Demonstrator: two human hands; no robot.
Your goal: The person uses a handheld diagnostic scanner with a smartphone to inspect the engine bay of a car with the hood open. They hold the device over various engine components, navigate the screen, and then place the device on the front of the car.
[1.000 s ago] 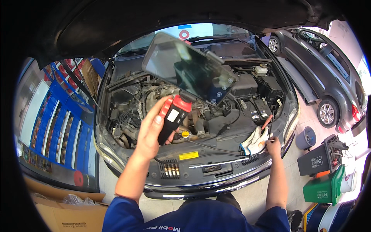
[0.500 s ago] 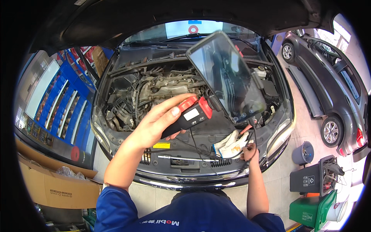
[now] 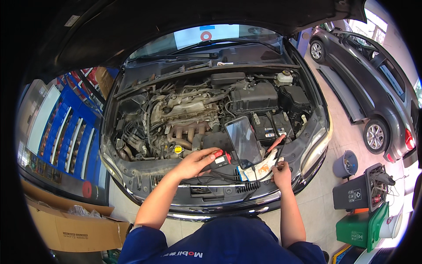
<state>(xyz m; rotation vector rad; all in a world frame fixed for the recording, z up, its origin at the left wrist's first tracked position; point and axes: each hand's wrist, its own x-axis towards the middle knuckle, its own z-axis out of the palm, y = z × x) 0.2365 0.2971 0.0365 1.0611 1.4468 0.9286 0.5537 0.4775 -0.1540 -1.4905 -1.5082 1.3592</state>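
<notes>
My left hand (image 3: 198,163) is closed around the grip of a black-and-red handheld device (image 3: 221,159). A dark, tablet-like screen (image 3: 242,141) stands out from the device's far end, above the front of the engine bay. Near the front right edge, my right hand (image 3: 282,175) pinches a thin black cable (image 3: 266,179). White work gloves (image 3: 263,169) with orange stains and a blue cuff lie between the hands, partly behind the screen. A red-handled piece (image 3: 276,143) rests just beyond them, beside the black car battery (image 3: 269,126).
The engine (image 3: 182,110) fills the middle of the bay under the raised hood (image 3: 176,17). A yellow cap (image 3: 177,149) sits front left. To the right are a grey bucket (image 3: 345,164), a dark bin (image 3: 354,193), a green bin (image 3: 362,231) and a parked car (image 3: 373,79). Cardboard boxes (image 3: 74,229) stand left.
My left hand has lowered the device and its screen toward the front of the bay, uncovering the battery. My right hand stays by the gloves with the cable. My view has shifted slightly.
</notes>
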